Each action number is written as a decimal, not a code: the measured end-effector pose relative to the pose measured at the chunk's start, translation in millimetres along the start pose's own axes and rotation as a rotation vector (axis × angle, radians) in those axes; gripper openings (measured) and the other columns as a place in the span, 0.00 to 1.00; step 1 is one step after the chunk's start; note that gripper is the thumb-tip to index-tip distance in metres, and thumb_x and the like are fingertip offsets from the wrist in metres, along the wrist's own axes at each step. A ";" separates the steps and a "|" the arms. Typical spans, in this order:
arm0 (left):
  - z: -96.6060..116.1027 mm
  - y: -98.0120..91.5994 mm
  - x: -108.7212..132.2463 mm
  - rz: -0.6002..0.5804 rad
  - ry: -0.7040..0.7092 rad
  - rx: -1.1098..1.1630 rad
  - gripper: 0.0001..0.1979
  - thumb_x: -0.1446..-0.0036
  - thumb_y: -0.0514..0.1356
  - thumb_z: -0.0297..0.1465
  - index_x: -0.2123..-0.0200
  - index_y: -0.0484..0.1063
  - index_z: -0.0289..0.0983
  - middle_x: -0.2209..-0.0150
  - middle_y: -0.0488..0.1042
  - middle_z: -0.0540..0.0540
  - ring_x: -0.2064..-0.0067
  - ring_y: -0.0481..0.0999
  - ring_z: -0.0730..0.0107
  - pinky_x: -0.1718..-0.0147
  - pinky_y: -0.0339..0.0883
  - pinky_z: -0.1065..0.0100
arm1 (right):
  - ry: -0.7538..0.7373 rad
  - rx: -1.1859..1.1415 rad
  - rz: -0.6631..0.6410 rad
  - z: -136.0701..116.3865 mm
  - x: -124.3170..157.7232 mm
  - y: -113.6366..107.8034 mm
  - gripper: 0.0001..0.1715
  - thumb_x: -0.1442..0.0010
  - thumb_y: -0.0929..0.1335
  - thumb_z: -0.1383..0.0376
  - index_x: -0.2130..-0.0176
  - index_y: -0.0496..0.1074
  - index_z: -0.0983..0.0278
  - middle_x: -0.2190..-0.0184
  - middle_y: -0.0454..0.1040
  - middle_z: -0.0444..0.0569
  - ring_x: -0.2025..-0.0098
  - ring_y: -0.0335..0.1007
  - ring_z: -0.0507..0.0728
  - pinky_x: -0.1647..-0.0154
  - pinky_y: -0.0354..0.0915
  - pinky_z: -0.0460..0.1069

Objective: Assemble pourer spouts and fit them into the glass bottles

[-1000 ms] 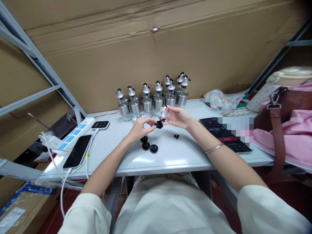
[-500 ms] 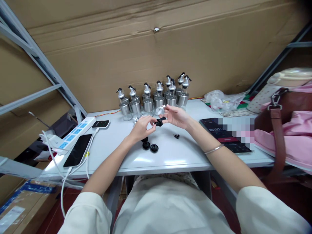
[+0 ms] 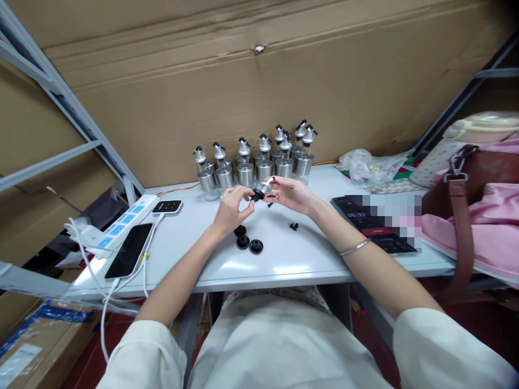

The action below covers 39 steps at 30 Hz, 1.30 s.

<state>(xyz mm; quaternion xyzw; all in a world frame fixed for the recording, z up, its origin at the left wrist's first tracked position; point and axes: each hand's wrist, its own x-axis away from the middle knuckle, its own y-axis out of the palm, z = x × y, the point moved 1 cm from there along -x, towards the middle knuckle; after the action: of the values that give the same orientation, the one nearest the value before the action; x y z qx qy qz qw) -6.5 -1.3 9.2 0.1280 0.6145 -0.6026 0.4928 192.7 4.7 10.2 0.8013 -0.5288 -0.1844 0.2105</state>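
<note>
My left hand (image 3: 232, 209) pinches a black ribbed stopper (image 3: 258, 195) between thumb and fingertips. My right hand (image 3: 292, 193) grips a silver pourer cap (image 3: 265, 187), its wide end against the stopper. Both parts are tilted and meet in line above the table. Below my left hand lie several black round stoppers (image 3: 256, 246). Small black pieces (image 3: 294, 226) rest to the right of them, and another small black piece (image 3: 270, 205) shows just under my right hand. Behind my hands stand several glass-and-steel oil bottles (image 3: 245, 172) with pourer tops.
A power strip (image 3: 126, 221), a phone (image 3: 130, 249) and a small black device (image 3: 167, 207) with white cables are on the left. To the right lie a dark phone (image 3: 371, 224), a plastic bag (image 3: 360, 166) and a brown bag strap (image 3: 462, 227). A cardboard wall (image 3: 227, 97) rises behind.
The silver cap and the black stopper, apart before, are now brought together. My left hand has shifted slightly left, and a small black piece now shows beneath my right hand.
</note>
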 end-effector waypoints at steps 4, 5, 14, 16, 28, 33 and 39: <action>-0.1 0.5 0.4 -0.042 -0.008 0.032 0.05 0.43 0.57 0.27 0.62 0.66 0.38 0.67 0.74 0.50 0.65 0.73 0.70 0.59 0.62 0.66 | 0.002 0.001 -0.030 1.0 0.5 1.2 0.07 0.40 0.64 0.70 0.65 0.72 0.65 0.70 0.76 0.46 0.67 0.74 0.54 0.60 0.71 0.53; -0.2 0.3 0.4 -0.037 -0.010 0.037 0.05 0.43 0.57 0.27 0.62 0.66 0.38 0.67 0.74 0.50 0.65 0.73 0.70 0.59 0.62 0.66 | 0.002 0.003 -0.038 1.3 0.5 0.9 0.06 0.41 0.64 0.70 0.64 0.72 0.65 0.69 0.76 0.46 0.67 0.74 0.54 0.61 0.71 0.53; -5.4 0.0 0.7 0.025 -0.037 0.062 0.04 0.42 0.57 0.28 0.62 0.66 0.38 0.68 0.73 0.50 0.66 0.72 0.71 0.60 0.62 0.67 | 0.046 0.006 -0.061 -2.1 1.9 -0.1 0.07 0.40 0.63 0.70 0.65 0.71 0.66 0.72 0.75 0.46 0.69 0.73 0.53 0.65 0.69 0.50; -4.8 0.0 0.6 0.012 -0.049 0.053 0.04 0.42 0.57 0.28 0.62 0.66 0.38 0.68 0.73 0.50 0.65 0.73 0.71 0.59 0.63 0.67 | 0.053 0.005 -0.059 -2.5 1.9 -0.1 0.07 0.39 0.63 0.70 0.65 0.71 0.66 0.72 0.75 0.47 0.69 0.73 0.53 0.64 0.68 0.50; -2.6 0.5 0.1 -0.018 -0.011 0.159 0.12 0.46 0.58 0.28 0.58 0.63 0.38 0.62 0.71 0.47 0.64 0.73 0.70 0.60 0.66 0.67 | 0.091 0.024 -0.118 -0.8 4.4 1.0 0.09 0.39 0.62 0.70 0.63 0.72 0.67 0.71 0.75 0.48 0.68 0.72 0.54 0.63 0.69 0.51; -2.8 5.3 2.1 -0.162 0.090 0.151 0.24 0.48 0.57 0.25 0.46 0.60 0.40 0.53 0.70 0.44 0.55 0.72 0.66 0.54 0.66 0.65 | 0.142 0.028 -0.143 1.7 4.2 -1.0 0.08 0.40 0.63 0.71 0.62 0.72 0.66 0.67 0.76 0.49 0.66 0.71 0.53 0.63 0.69 0.50; -1.2 6.5 2.9 -0.192 0.118 0.124 0.22 0.46 0.56 0.23 0.47 0.62 0.39 0.55 0.71 0.44 0.56 0.71 0.65 0.56 0.66 0.65 | 0.157 -0.004 -0.151 1.6 5.0 -0.5 0.08 0.41 0.63 0.71 0.63 0.72 0.66 0.67 0.75 0.49 0.65 0.71 0.53 0.67 0.67 0.48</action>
<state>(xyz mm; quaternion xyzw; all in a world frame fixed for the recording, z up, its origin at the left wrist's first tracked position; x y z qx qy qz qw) -3.5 0.0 2.7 0.1337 0.6135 -0.6753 0.3870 194.1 0.1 8.2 0.8504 -0.4484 -0.1375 0.2383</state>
